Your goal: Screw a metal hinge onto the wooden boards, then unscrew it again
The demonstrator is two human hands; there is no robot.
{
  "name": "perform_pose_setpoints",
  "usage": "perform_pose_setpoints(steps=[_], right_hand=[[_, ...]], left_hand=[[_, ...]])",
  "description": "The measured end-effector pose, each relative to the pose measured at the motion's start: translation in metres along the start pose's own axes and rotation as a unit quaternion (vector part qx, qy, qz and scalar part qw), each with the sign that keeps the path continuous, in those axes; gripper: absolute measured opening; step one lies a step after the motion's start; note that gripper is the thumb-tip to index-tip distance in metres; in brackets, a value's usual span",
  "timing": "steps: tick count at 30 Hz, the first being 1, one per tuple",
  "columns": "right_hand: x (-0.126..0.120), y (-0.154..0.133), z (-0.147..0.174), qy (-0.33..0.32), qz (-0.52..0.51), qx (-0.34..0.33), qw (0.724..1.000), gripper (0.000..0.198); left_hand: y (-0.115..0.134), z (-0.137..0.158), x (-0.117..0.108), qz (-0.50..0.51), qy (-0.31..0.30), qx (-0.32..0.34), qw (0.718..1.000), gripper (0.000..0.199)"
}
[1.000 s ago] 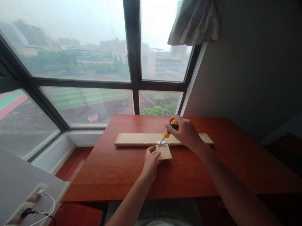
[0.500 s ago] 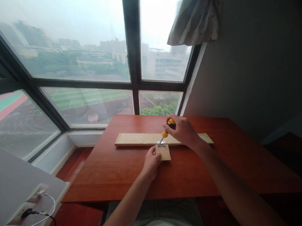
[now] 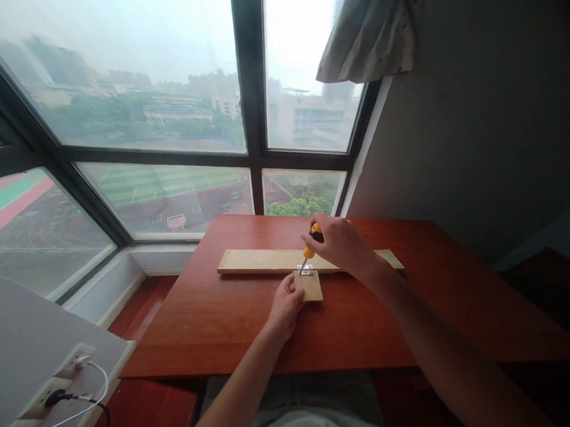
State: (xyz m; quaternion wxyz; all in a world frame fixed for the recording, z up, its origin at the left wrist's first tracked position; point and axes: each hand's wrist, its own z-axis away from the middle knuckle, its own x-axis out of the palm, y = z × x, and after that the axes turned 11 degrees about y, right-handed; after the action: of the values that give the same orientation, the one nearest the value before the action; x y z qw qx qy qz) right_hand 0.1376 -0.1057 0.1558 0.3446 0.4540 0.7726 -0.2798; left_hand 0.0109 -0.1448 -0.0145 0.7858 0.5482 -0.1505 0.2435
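Note:
A yellow and black screwdriver (image 3: 308,251) is gripped at its handle by my right hand (image 3: 339,237). Its shaft slants down and its tip meets a small metal hinge (image 3: 305,270). The hinge spans a long pale wooden board (image 3: 254,261) and a small square wooden piece (image 3: 310,289) on the near side. With closed fingers, my left hand (image 3: 287,301) holds the left edge of the small piece. Any screw under the tip is too small to make out.
The boards lie on a reddish-brown table (image 3: 200,330). Large windows (image 3: 161,200) rise behind it, with a curtain (image 3: 367,40) at upper right. At lower left, white and black cables (image 3: 101,398) are plugged into wall sockets (image 3: 68,383).
My right hand and the screwdriver handle have shifted slightly left, so the shaft stands a little more upright. The left hand still holds the small piece; the whole view has moved slightly.

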Motion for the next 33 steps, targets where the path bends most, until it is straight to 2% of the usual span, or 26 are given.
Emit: perform_pose_setpoints(steps=[5, 13, 17, 20, 26, 30, 33], right_hand=[[0.002, -0.003, -0.002, -0.016, 0.016, 0.003, 1.0, 0.023], [-0.003, 0.001, 0.001, -0.048, -0.109, -0.009, 0.993, 0.01], [-0.012, 0.001, 0.001, -0.076, -0.138, -0.026, 0.987, 0.015], [-0.016, -0.001, 0.002, -0.079, -0.107, -0.025, 0.991, 0.018], [-0.014, -0.001, 0.003, -0.047, 0.03, 0.026, 0.998, 0.028], [-0.015, 0.004, 0.002, -0.072, -0.042, 0.005, 0.997, 0.012], [-0.02, 0.008, 0.003, -0.096, -0.122, -0.011, 0.988, 0.024]], left_hand=[[-0.001, -0.001, -0.002, -0.009, -0.008, 0.006, 1.0, 0.057], [-0.002, -0.002, -0.003, 0.009, -0.017, 0.008, 1.0, 0.06], [-0.002, -0.001, -0.003, -0.007, -0.012, 0.015, 1.0, 0.06], [-0.002, -0.001, -0.003, -0.003, -0.015, 0.012, 1.0, 0.061], [-0.003, -0.003, -0.004, 0.017, -0.016, 0.004, 1.0, 0.061], [-0.003, -0.002, -0.005, 0.015, -0.012, 0.004, 1.0, 0.061], [-0.003, -0.002, -0.004, 0.014, -0.01, 0.006, 1.0, 0.059]])
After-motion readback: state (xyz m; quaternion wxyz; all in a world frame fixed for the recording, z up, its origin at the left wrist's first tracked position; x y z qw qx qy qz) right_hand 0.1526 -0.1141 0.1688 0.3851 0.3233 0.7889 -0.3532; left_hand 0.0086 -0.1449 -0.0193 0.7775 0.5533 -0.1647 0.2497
